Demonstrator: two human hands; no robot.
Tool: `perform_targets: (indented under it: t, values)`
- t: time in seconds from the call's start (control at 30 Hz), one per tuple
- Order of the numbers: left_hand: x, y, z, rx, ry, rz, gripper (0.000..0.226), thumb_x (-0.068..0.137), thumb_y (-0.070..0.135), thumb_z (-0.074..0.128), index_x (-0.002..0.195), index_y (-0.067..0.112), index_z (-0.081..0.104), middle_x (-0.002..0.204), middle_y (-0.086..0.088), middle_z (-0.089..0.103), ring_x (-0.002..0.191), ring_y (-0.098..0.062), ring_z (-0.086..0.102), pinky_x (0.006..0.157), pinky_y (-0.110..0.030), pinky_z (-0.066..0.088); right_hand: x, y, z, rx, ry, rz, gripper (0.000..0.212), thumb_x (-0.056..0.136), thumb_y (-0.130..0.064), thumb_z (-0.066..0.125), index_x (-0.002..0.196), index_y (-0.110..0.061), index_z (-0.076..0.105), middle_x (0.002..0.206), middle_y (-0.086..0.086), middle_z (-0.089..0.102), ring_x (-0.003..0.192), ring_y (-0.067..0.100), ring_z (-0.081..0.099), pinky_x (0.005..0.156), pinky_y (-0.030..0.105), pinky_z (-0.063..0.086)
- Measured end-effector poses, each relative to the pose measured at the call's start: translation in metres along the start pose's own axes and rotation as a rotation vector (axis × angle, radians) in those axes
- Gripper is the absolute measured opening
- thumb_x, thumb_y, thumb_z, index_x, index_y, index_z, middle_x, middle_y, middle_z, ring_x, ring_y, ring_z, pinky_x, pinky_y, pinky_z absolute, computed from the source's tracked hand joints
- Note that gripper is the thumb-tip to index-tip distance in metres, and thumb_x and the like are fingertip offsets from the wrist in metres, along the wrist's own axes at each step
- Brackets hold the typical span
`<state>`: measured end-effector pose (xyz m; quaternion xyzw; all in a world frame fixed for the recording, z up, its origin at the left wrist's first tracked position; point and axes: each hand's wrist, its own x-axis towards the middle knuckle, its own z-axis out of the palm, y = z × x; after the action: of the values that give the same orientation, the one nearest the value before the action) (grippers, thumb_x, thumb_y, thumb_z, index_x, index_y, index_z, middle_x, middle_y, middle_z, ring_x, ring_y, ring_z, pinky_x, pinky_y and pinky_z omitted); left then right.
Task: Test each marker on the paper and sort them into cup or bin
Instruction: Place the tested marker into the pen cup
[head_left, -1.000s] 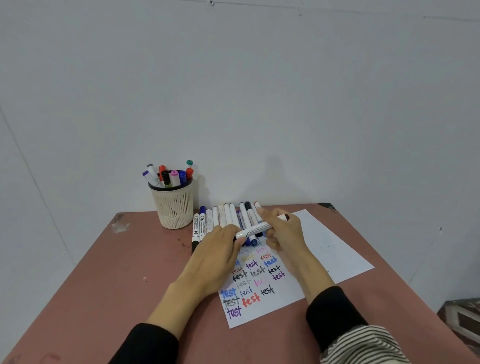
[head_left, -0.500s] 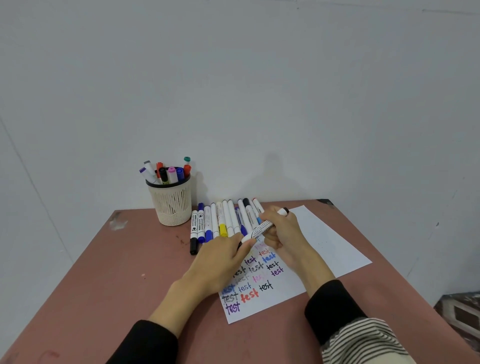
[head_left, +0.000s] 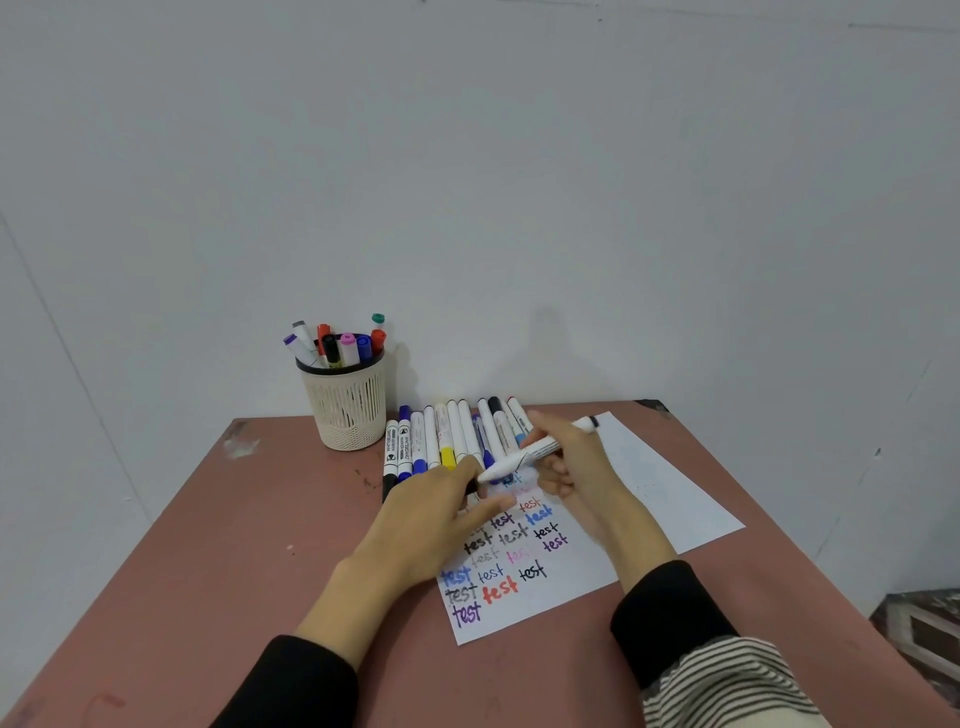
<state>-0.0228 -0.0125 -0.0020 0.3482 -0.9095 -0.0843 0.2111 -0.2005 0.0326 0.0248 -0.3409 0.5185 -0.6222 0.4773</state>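
My right hand (head_left: 576, 467) grips a white marker (head_left: 545, 446) with a black rear end, slanted down to the left over the paper (head_left: 670, 493). My left hand (head_left: 441, 514) is at the marker's lower end, fingers pinched on a small dark cap (head_left: 471, 487). Several coloured "test" words cover the paper's left part. A row of markers (head_left: 452, 434) lies side by side just behind my hands. The cream mesh cup (head_left: 345, 410) stands at the back left and holds several markers. No bin is in view.
The reddish-brown table (head_left: 208, 545) butts against a white wall at its far edge. Bare tabletop lies left of my left arm. A patterned floor object (head_left: 924, 629) shows past the table's right edge.
The marker has tilted, its lower end dropping toward the paper. My left hand has slid down to that end and drawn slightly away, with a dark cap between its fingers.
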Motion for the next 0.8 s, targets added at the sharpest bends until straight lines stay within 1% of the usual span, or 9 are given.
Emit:
perform_targets:
  t: [0.03,0.1,0.17,0.23,0.37,0.5,0.6,0.73,0.8]
  values:
    - [0.000,-0.003,-0.001,0.009,0.003,-0.019,0.034,0.085,0.073,0.040,0.089,0.039,0.041,0.076,0.010,0.051,0.068,-0.006,0.049,0.062,-0.025,0.041,0.002,0.000,-0.005,0.069,0.076,-0.013,0.028,0.094,-0.026,0.057,0.073,-0.007,0.060,0.044,-0.004,0.034,0.037,0.008,0.022,0.036,0.018,0.017]
    - [-0.001,-0.006,-0.002,0.026,-0.002,-0.064,0.049,0.078,0.077,0.049,0.105,0.036,0.046,0.088,0.014,0.055,0.082,-0.006,0.054,0.071,-0.027,0.046,0.004,-0.002,-0.017,0.149,0.255,-0.056,0.025,0.094,-0.026,0.054,0.077,-0.008,0.062,0.046,-0.003,0.035,0.037,0.008,0.023,0.035,0.018,0.018]
    - [-0.001,-0.008,-0.002,0.055,-0.012,-0.084,0.059,0.072,0.081,0.052,0.110,0.035,0.047,0.092,0.014,0.054,0.088,-0.008,0.054,0.076,-0.028,0.046,0.004,-0.002,-0.028,0.140,0.388,-0.084,0.026,0.094,-0.028,0.052,0.080,-0.010,0.064,0.050,0.000,0.040,0.038,0.009,0.027,0.037,0.019,0.022]
    - [0.000,-0.007,-0.002,0.069,-0.017,-0.091,0.062,0.070,0.082,0.053,0.111,0.035,0.047,0.093,0.014,0.052,0.089,-0.009,0.053,0.077,-0.028,0.045,0.002,0.000,-0.033,0.126,0.433,-0.087,0.031,0.095,-0.031,0.051,0.081,-0.010,0.068,0.056,0.004,0.050,0.040,0.010,0.033,0.042,0.021,0.029]
    - [-0.001,-0.006,-0.003,0.066,-0.009,-0.098,0.062,0.071,0.081,0.054,0.110,0.034,0.048,0.085,0.017,0.046,0.086,-0.010,0.050,0.073,-0.027,0.037,-0.002,0.005,-0.033,0.034,0.436,-0.098,0.036,0.098,-0.041,0.049,0.089,-0.013,0.070,0.070,0.006,0.067,0.044,0.011,0.046,0.051,0.026,0.045]
    - [-0.004,-0.004,-0.003,0.059,-0.003,-0.106,0.060,0.071,0.080,0.054,0.108,0.034,0.048,0.080,0.018,0.044,0.082,-0.008,0.047,0.072,-0.027,0.032,-0.006,0.010,-0.033,-0.063,0.446,-0.150,0.024,0.095,-0.032,0.059,0.085,-0.011,0.064,0.064,0.000,0.052,0.051,0.011,0.043,0.052,0.025,0.042]
    - [-0.003,-0.005,-0.002,0.053,0.000,-0.096,0.055,0.074,0.078,0.055,0.107,0.035,0.047,0.082,0.016,0.047,0.082,-0.008,0.048,0.069,-0.027,0.033,-0.013,0.010,-0.032,-0.043,0.347,-0.166,0.019,0.095,-0.018,0.058,0.082,-0.006,0.065,0.055,0.003,0.045,0.044,0.010,0.037,0.047,0.023,0.036]
    - [-0.006,-0.007,0.003,-0.119,0.016,-0.064,0.022,0.093,0.050,0.051,0.103,0.031,0.048,0.075,0.011,0.051,0.067,-0.004,0.048,0.060,-0.025,0.034,-0.022,0.013,-0.031,-0.077,0.151,-0.133,0.018,0.096,-0.015,0.054,0.094,-0.006,0.070,0.072,0.014,0.068,0.046,0.014,0.048,0.053,0.028,0.046]
    - [-0.007,-0.005,0.004,-0.298,0.047,-0.071,0.010,0.101,0.037,0.042,0.099,0.029,0.048,0.069,0.010,0.052,0.058,-0.004,0.047,0.059,-0.024,0.036,-0.028,0.016,-0.030,-0.189,0.096,-0.152,0.020,0.095,-0.022,0.059,0.088,-0.008,0.070,0.073,0.013,0.069,0.044,0.013,0.048,0.046,0.026,0.043]
